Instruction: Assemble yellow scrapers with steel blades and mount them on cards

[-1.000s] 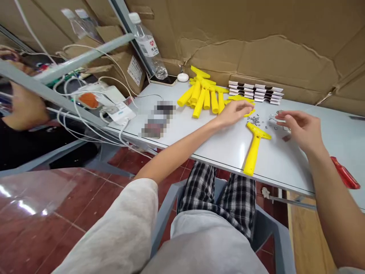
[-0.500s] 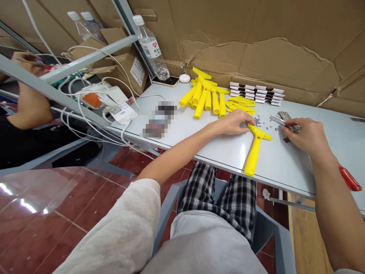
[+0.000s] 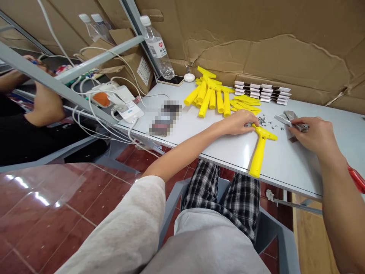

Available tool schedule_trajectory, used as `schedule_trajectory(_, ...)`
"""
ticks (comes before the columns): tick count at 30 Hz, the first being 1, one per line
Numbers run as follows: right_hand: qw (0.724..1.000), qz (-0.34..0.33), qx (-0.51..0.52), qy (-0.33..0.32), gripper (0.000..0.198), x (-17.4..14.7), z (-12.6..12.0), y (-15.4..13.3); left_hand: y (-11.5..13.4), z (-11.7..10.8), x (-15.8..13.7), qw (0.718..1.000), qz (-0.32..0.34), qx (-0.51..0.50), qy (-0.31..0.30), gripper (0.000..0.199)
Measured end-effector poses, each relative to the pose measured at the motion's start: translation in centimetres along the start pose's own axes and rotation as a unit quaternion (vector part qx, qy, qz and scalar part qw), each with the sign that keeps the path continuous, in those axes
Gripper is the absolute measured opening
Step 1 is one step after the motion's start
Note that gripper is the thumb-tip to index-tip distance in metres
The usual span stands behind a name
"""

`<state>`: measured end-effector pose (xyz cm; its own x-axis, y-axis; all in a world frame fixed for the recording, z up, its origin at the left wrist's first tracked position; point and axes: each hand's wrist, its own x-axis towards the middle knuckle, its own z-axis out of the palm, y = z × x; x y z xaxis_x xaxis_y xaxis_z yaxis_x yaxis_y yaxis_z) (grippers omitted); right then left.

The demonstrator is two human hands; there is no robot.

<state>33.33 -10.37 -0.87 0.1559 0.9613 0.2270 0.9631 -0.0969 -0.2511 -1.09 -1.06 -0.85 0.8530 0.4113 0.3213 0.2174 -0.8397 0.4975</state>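
Note:
My left hand (image 3: 241, 122) is closed on the left end of a yellow T-shaped scraper handle (image 3: 258, 156), whose grip points toward me over the table's front edge. My right hand (image 3: 315, 133) pinches a thin flat metal plate among several silvery plates (image 3: 290, 115) lying on the table. The fingers partly hide those plates. Small dark screws and nuts (image 3: 262, 121) are scattered between both hands. Behind my left hand lie flat yellow plastic pieces (image 3: 246, 102) and a heap of similar yellow scraper handles (image 3: 209, 89).
Stacked white-and-black packs (image 3: 262, 92) stand against the cardboard wall. A water bottle (image 3: 158, 49), phone (image 3: 176, 80) and white round case (image 3: 189, 77) are at the back left. A red-handled tool (image 3: 356, 177) lies right. Cables and a power strip (image 3: 129, 112) are left, near another person's arm (image 3: 48, 102).
The view has shifted slightly, moving the whole scene a little to the right. Both hands keep their places at the scraper handle and metal plates. The other person's arm has moved slightly.

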Motion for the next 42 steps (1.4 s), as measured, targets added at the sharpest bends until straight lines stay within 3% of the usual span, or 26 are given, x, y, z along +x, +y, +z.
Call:
schedule_trajectory(17, 1.000, 0.006, 0.018, 0.007, 0.057, -0.1, -0.1, -0.1, 0.4, -0.7, -0.1, 0.999, -0.033, 0.001, -0.012, 0.027)
schedule_trajectory(28, 1.000, 0.005, -0.011, 0.004, 0.070, -0.1, -0.2, -0.2, 1.0, -1.3, -0.1, 0.981, -0.084, -0.174, -0.007, 0.033)
schedule_trajectory(42, 1.000, 0.010, 0.012, 0.002, 0.060, -0.1, 0.1, 0.1, 0.6, -0.9, 0.0, 0.975, -0.092, -0.204, 0.005, 0.032)
